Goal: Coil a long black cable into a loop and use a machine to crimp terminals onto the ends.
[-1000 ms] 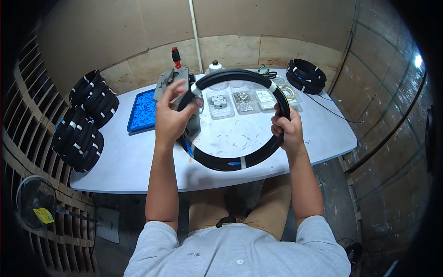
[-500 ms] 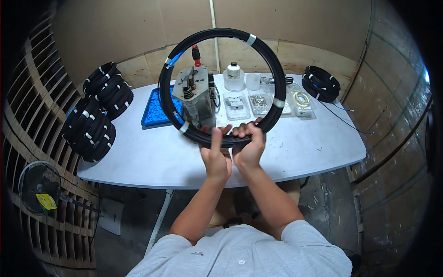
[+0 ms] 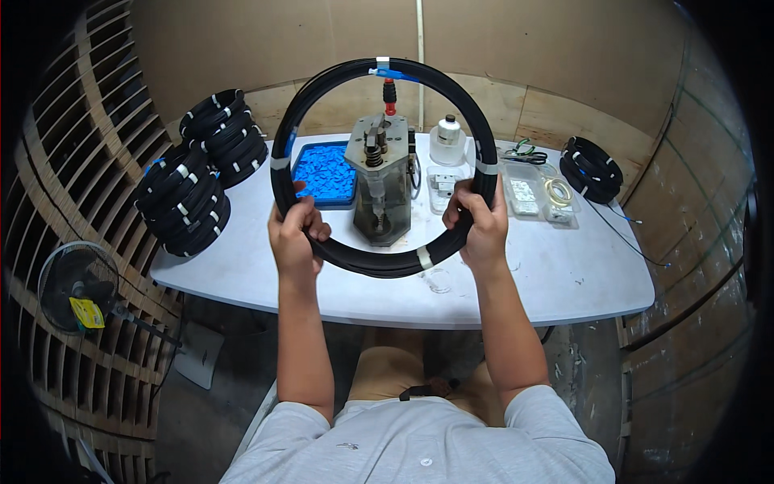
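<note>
A large coil of black cable [image 3: 367, 263] is held up over the table, its ring facing me. White tape bands wrap it in several places, and a blue connector [image 3: 393, 74] shows at its top. My left hand [image 3: 297, 234] is closed round the lower left of the coil. On the lower right, my right hand [image 3: 482, 222] grips it, fingers curled inside the ring. Through the ring I see a metal bench device [image 3: 383, 181] with a red and black handle, and a blue tray [image 3: 326, 203] of small blue pieces.
Stacked black cable coils [image 3: 181, 202] stand on the table's left end. One more coil [image 3: 591, 171] lies at the right, its cable end trailing. A white bottle [image 3: 448, 131], plastic boxes [image 3: 526, 194] and scissors [image 3: 526, 155] sit behind. A fan [image 3: 78, 286] stands left of the table [image 3: 564, 274].
Both hands were close together at the coil's bottom; now they are apart on its left and right sides. The coil has turned, bringing the blue connector from upper left to the top.
</note>
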`<state>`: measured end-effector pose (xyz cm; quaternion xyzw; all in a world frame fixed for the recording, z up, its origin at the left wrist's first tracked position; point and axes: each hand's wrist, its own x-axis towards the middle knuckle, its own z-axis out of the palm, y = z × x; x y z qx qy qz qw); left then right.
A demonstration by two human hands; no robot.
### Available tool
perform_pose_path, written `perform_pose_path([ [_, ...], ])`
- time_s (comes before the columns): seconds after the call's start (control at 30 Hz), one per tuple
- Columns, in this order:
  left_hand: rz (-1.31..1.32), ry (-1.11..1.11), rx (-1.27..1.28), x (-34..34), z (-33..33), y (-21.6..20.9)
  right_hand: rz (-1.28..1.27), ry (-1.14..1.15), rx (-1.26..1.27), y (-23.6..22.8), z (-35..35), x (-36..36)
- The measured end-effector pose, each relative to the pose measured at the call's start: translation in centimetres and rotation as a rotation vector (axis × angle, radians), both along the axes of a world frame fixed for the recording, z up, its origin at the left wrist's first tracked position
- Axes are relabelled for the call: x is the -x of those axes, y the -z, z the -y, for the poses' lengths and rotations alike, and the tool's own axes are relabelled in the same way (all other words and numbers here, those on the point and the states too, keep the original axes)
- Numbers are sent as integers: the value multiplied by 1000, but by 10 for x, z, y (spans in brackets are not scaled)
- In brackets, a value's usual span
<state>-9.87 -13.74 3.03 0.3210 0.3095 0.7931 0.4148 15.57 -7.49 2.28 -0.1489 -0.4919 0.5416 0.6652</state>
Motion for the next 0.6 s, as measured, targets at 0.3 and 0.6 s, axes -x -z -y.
perform_pose_path([
  [0.3, -183, -138, -175, 21, 37, 19, -445, -68, 169, 32, 40, 73],
  [0.6, 67, -285, -186, 20, 69, 32, -325, -183, 67, 57, 37, 101],
])
